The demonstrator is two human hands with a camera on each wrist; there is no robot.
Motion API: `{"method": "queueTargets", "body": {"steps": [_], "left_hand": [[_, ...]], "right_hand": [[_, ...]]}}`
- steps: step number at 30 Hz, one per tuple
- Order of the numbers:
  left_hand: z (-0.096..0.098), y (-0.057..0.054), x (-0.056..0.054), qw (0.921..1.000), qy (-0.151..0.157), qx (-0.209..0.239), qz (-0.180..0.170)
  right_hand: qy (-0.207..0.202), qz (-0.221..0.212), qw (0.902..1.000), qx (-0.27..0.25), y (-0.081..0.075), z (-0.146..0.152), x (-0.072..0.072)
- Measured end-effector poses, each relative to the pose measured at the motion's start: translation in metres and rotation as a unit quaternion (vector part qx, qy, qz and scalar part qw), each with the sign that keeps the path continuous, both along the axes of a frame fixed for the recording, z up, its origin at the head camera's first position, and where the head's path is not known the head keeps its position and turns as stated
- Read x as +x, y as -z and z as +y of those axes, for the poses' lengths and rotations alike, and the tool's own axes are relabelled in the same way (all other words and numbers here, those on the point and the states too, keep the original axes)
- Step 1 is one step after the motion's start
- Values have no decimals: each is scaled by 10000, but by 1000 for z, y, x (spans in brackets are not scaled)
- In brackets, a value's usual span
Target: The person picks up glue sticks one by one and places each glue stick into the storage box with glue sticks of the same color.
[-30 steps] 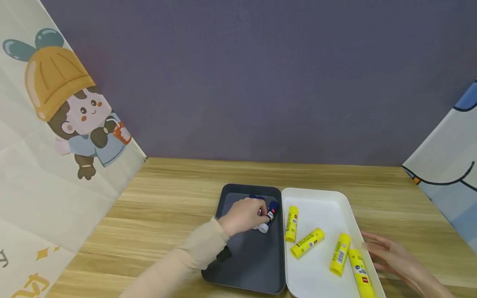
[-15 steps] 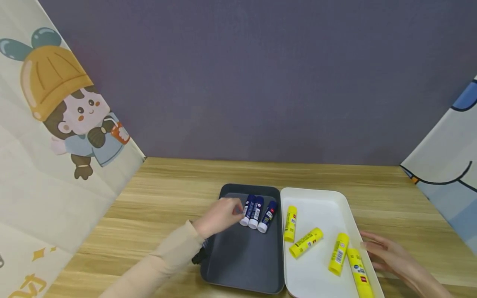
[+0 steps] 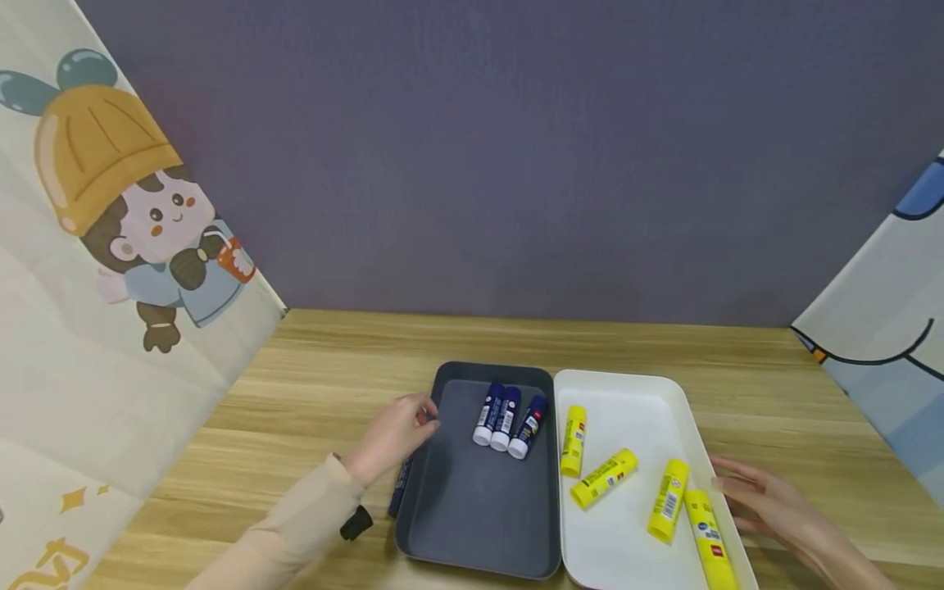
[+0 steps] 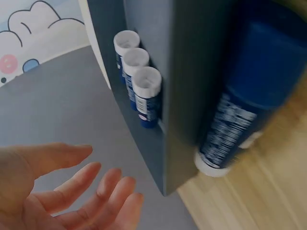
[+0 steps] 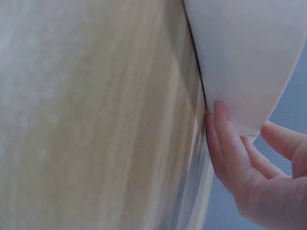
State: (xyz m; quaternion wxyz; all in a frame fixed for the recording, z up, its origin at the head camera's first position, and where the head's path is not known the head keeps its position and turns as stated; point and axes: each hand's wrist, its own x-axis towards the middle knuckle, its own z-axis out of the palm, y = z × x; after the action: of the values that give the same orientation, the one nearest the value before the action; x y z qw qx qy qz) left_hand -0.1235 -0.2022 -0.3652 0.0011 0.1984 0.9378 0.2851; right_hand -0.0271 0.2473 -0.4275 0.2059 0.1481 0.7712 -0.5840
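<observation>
My left hand (image 3: 391, 436) hovers by the left rim of a dark grey tray (image 3: 479, 508). In the left wrist view its thumb and fingers are apart, with nothing between them. Three navy glue sticks with white ends lie side by side near the tray's far end, among them the rightmost glue stick (image 3: 528, 427). Another navy glue stick (image 4: 240, 115) lies outside, along the tray's left wall, partly hidden by the arm in the head view. My right hand (image 3: 789, 512) touches the right wall of a white tray (image 5: 244, 62) with extended fingers.
The white tray adjoins the dark one and holds several yellow glue sticks, one of them a tilted yellow glue stick (image 3: 605, 478). Both trays stand on a wooden table (image 3: 317, 369). A dark grey panel (image 3: 516, 164) rises behind it, with printed sheets at both sides.
My left hand has drawn back leftward from the navy glue sticks, past the dark tray's left rim, uncovering all three. The right hand stays at the white tray.
</observation>
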Motion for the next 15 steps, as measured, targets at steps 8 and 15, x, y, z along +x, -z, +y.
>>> {"method": "queueTargets", "body": {"steps": [8, 15], "left_hand": [[-16, 9, 1, 9992, -318, 147, -179], [-27, 19, 4, 9992, -375, -44, -87]], "right_hand": [[209, -138, 9994, 218, -2, -3, -2], [300, -167, 9992, 228, -2, -4, -2]]}}
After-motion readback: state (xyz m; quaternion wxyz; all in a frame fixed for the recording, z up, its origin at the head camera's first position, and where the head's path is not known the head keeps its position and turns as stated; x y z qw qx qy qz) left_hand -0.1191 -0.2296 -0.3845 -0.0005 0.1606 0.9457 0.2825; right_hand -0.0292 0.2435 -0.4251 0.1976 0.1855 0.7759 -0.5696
